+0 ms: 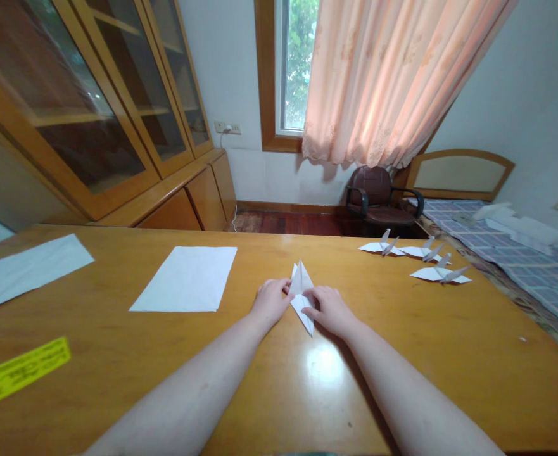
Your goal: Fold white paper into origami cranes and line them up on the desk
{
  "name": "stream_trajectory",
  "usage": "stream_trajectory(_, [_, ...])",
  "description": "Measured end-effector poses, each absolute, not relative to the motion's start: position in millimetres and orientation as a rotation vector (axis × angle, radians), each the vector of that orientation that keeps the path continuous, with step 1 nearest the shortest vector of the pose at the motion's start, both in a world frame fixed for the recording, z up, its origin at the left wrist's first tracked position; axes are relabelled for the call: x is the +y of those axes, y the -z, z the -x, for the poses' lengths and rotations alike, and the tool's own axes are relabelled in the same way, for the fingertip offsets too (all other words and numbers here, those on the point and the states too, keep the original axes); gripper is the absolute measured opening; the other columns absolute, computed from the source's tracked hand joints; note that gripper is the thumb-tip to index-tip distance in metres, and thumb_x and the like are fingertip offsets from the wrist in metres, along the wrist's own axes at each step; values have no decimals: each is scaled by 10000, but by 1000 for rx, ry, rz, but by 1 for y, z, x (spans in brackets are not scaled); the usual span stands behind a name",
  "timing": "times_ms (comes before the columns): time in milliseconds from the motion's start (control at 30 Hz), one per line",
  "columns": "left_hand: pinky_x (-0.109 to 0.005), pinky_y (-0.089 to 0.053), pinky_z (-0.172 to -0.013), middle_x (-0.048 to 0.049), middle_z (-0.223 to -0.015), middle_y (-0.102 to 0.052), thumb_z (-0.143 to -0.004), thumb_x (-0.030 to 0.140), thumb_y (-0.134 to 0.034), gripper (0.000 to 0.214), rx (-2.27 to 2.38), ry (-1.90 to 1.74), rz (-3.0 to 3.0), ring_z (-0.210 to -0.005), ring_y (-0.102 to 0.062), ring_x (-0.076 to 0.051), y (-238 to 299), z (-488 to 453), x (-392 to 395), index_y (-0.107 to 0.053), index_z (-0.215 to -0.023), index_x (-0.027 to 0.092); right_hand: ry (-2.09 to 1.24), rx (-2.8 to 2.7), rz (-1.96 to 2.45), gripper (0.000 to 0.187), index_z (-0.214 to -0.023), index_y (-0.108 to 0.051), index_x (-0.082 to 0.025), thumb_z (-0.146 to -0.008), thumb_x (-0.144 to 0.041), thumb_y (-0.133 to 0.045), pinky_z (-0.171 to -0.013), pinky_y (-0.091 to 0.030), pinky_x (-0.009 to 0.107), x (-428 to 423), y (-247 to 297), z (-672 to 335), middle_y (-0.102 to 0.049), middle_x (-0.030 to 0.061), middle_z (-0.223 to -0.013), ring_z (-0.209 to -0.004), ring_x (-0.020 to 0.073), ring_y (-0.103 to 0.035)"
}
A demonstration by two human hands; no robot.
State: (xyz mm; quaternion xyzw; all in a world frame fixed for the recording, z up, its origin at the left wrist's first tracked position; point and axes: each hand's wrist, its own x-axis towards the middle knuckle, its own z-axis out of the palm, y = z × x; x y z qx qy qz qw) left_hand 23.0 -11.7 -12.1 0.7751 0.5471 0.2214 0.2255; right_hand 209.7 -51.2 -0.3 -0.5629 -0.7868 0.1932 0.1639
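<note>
A white sheet folded into a narrow diamond, the folded paper (301, 278), is between my two hands just above the wooden table. My left hand (272, 300) grips its left edge, thumb and fingers pinched together. From the right, my right hand (329, 308) has its fingers closed on the paper's middle and lower part. One point of the diamond faces away from me, the other toward me. At the far right of the table stand three finished paper cranes, one (386, 246) at the left, another (425, 251) beside it and a third (443, 273) nearer me.
A stack of white square paper (186, 278) lies left of my hands. Farther left are a white paper strip (31, 272) and a yellow label (19, 373) on the wooden table (269, 405). Beyond the table are a glass-door cabinet (164, 183), a chair (376, 193) and a bed (488, 234).
</note>
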Motion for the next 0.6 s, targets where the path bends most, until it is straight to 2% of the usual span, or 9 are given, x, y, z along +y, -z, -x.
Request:
stream_trajectory(133, [-306,-394,-862,-3,-954,-675,-733,290,-651,227,1587,-574,-2174,-970,-545,-202,10,-23,-12,-653,-956,251,-550,-2254,1607,385,-1124,-581,-228,-772,-366,-650,-797,-320,310,-51,-2,-210,-612,31,-896,-875,192,-520])
stream_trajectory(333, [-351,-367,-925,-14,-1075,-637,-727,372,-655,283,1656,-516,-2190,-1076,-492,-232,8,-24,-13,-647,-990,268,-545,-2250,1596,397,-1133,-589,-230,-766,-367,-652,-810,-344,322,-52,-3,-209,-609,38,-901,-883,201,-522])
stream_trajectory(600, [-380,-319,-993,-17,-1141,-607,-719,393,-664,267,1667,-531,-2190,-1172,-434,-246,11,-24,-12,-657,-951,261,-471,-2127,1596,270,-1058,-655,-260,-793,-298,-616,-961,-326,380,-48,9,-214,-577,59,-1174,-1105,223,-471])
